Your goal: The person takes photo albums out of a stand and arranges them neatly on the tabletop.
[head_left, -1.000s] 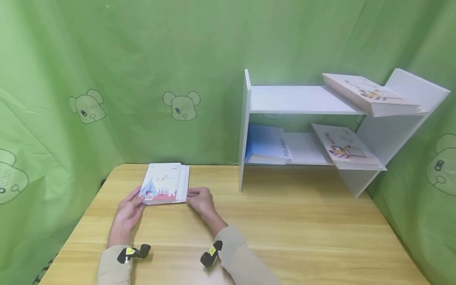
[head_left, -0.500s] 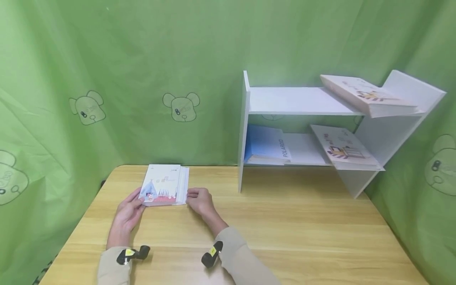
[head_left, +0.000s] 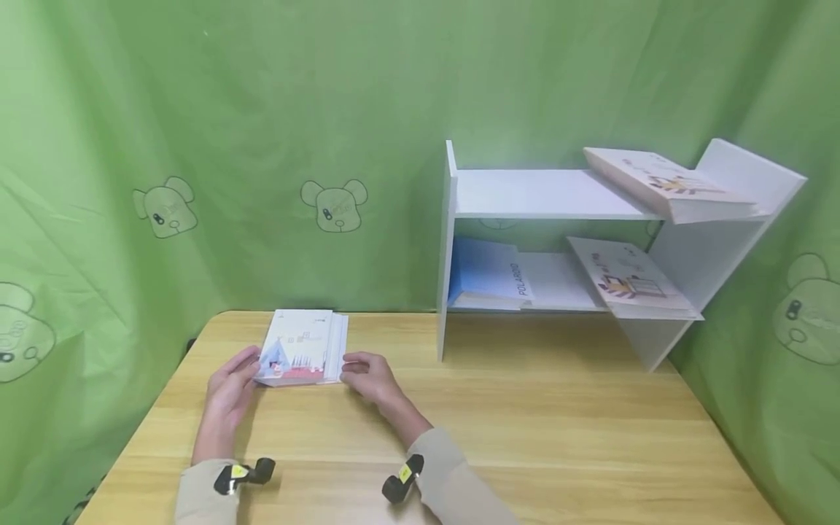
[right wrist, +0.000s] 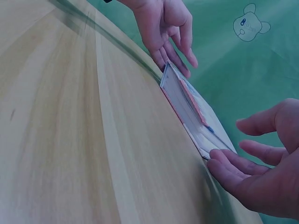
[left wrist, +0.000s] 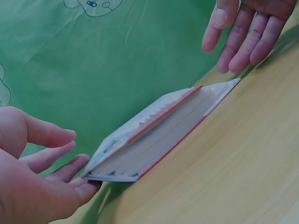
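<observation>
On the wooden table (head_left: 525, 423), the book (head_left: 298, 357) lies between the open left hand (head_left: 226, 386) and open right hand (head_left: 370, 379).

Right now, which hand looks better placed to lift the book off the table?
Probably the left hand: in the left wrist view its fingertips sit under the raised corner of the book. The right hand is open at the other edge, fingers beside the book rather than under it.

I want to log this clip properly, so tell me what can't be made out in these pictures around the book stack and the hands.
- Head view: cover text on the stack of white illustrated paperback books is too small to read.
- Left wrist view: the left hand fingertips go under the stack's corner; contact is hidden.
- Right wrist view: the right hand is cut off by the frame edge.
- How many books the stack holds is unclear.
</observation>
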`<action>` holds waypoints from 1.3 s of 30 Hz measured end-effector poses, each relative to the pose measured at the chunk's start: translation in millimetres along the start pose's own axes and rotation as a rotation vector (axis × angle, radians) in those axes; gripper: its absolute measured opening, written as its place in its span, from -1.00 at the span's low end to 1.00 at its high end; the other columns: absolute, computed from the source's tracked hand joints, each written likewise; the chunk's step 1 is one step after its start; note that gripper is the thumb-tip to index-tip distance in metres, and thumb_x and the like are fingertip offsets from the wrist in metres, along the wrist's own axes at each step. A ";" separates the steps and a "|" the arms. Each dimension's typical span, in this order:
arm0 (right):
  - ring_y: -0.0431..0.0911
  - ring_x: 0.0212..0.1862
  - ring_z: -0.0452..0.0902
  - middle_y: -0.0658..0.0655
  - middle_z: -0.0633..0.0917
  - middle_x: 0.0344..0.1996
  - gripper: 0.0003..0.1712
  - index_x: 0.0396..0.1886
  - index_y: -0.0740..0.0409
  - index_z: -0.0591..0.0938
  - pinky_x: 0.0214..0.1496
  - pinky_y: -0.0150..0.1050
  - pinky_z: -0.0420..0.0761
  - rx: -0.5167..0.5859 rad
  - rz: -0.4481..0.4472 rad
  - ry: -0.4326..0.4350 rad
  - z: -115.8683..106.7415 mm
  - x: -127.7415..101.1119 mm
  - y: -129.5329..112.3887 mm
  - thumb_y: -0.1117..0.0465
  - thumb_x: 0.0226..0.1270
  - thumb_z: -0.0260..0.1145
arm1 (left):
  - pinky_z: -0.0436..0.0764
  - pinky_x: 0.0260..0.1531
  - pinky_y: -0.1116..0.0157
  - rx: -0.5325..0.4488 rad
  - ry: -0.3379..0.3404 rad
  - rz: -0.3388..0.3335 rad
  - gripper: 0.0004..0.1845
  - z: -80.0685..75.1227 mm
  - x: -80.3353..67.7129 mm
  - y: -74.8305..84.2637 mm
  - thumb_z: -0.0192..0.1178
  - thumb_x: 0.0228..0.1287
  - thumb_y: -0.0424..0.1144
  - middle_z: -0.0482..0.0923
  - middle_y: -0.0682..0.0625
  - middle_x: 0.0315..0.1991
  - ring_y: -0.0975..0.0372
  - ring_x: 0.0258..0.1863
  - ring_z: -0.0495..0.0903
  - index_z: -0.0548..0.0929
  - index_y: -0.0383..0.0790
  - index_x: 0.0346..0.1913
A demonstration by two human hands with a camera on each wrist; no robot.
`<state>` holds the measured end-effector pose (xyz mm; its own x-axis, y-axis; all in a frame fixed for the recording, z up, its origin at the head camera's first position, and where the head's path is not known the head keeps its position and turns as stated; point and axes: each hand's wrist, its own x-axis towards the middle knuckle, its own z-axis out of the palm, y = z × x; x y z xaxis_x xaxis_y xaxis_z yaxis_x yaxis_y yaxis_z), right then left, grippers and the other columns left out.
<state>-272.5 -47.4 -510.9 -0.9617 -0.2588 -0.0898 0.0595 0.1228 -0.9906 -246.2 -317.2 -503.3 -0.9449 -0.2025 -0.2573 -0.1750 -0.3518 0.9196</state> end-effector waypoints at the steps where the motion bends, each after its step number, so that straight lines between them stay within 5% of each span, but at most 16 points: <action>1: 0.03 0.03 0.68 0.25 0.73 0.01 -0.49 0.21 0.34 0.62 0.02 -0.17 0.75 0.010 -0.003 -0.005 -1.4 -0.8 -0.4 0.40 0.24 0.40 | 0.22 0.50 0.34 0.017 0.009 0.004 -0.35 0.7 -0.9 1.2 -0.08 0.53 -0.53 0.00 -0.21 0.62 0.07 0.58 0.08 0.06 -0.31 0.60; 8: 0.00 -0.03 0.67 0.28 0.72 0.03 -0.45 0.23 0.36 0.60 0.00 -0.13 0.74 0.054 -0.048 -0.025 -11.4 -6.4 -8.5 0.38 0.21 0.40 | 0.22 0.50 0.36 0.119 0.059 0.085 -0.37 10.2 -7.2 11.0 0.02 0.51 -0.50 0.13 -0.17 0.59 0.10 0.57 0.13 0.18 -0.28 0.57; 14: 0.04 0.03 0.68 0.33 0.71 0.05 -0.50 0.22 0.36 0.60 0.05 -0.21 0.72 0.081 -0.095 -0.038 -21.6 -14.3 -16.1 0.36 0.27 0.40 | 0.35 0.42 0.41 0.088 0.032 0.148 -0.39 20.3 -13.7 19.7 0.08 0.51 -0.48 0.34 -0.14 0.48 0.18 0.41 0.39 0.23 -0.31 0.54; 21: -0.01 0.02 0.69 0.28 0.73 0.05 -0.53 0.21 0.29 0.62 0.11 -0.22 0.71 0.099 -0.128 -0.075 -29.9 -24.1 -24.6 0.31 0.32 0.41 | 0.30 0.50 0.15 0.055 -0.022 0.169 -0.47 25.5 -20.3 24.5 0.14 0.51 -0.41 0.65 0.10 0.18 0.32 0.17 0.59 0.33 -0.28 0.47; 29: 0.03 0.09 0.68 0.25 0.72 0.06 -0.52 0.24 0.30 0.59 0.19 -0.20 0.68 0.112 -0.182 -0.084 -42.4 -41.6 -33.6 0.26 0.36 0.41 | 0.60 0.24 0.28 0.023 -0.091 0.205 -0.55 34.4 -26.8 28.3 0.17 0.49 -0.43 0.69 0.06 0.07 0.21 0.11 0.65 0.42 -0.30 0.37; 39: 0.06 0.10 0.68 0.24 0.73 0.05 -0.57 0.21 0.27 0.60 0.19 -0.25 0.67 0.066 -0.244 -0.078 -54.0 -54.2 -40.0 0.26 0.40 0.39 | 0.54 0.33 0.18 0.040 -0.157 0.222 -0.59 44.0 -35.6 26.7 0.14 0.51 -0.43 0.68 0.05 0.08 0.20 0.12 0.64 0.43 -0.37 0.34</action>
<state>-237.1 13.5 -460.9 -0.9264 -0.3465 0.1473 -0.1518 -0.0144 -0.9883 -229.5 -279.2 -456.5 -0.9921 -0.1253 -0.0019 0.0332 -0.2774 0.9602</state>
